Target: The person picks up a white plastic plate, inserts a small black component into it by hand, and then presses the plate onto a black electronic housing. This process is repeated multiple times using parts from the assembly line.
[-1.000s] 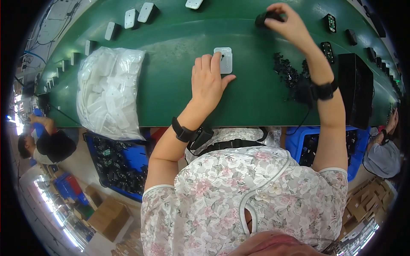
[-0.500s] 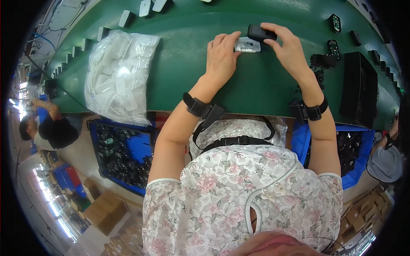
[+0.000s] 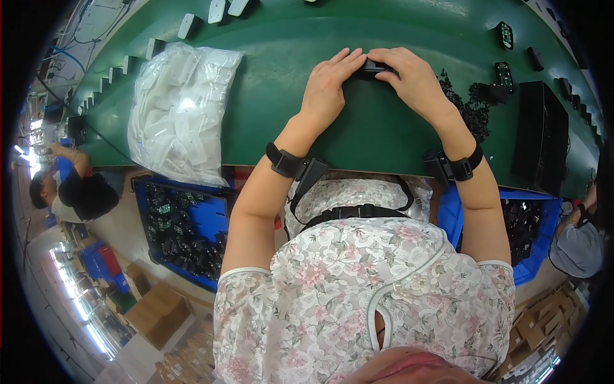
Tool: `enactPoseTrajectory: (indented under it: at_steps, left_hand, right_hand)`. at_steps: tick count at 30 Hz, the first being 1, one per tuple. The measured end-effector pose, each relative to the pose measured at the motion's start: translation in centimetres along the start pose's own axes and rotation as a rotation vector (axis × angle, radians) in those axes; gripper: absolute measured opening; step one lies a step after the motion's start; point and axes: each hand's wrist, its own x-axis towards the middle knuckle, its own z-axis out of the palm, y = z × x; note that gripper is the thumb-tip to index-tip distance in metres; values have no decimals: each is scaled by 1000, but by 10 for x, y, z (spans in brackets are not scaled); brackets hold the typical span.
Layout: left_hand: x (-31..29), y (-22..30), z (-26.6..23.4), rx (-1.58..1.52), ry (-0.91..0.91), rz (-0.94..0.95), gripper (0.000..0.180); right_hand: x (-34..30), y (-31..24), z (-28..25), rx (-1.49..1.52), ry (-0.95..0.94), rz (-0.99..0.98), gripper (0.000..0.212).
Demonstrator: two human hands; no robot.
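Green desk (image 3: 281, 48), small black case (image 3: 373, 67).
Right fingers (image 3: 387, 77) slightly apart, clamped on it; left fingers (image 3: 349, 63) alongside, grip unclear.

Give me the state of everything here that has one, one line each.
Case: between the hands, partly hidden
Left hand: fingers extended at the case
Right hand: gripping the case
Bag: holding white parts
Left bin: partly filled
Right bin: holding dark parts
Small parts: loosely heaped
Boards: exposed
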Motion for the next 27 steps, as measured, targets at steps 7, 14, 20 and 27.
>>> enactPoseTrajectory:
  at_steps: [7, 14, 20, 27]
  left_hand:
    - [2, 7, -5, 217, -28, 129, 44]
    - [8, 11, -1, 361, -46, 184, 57]
    - [51, -1, 7, 178, -15, 0, 31]
    - [139, -36, 24, -441, -173, -580, 34]
  right_hand:
    - [-10, 2, 14, -110, 139, -109, 34]
    - [11, 9, -4, -33, -63, -22, 32]
    - [41, 47, -17, 188, -41, 176, 28]
    - [-16, 88, -69, 110, 244, 422, 28]
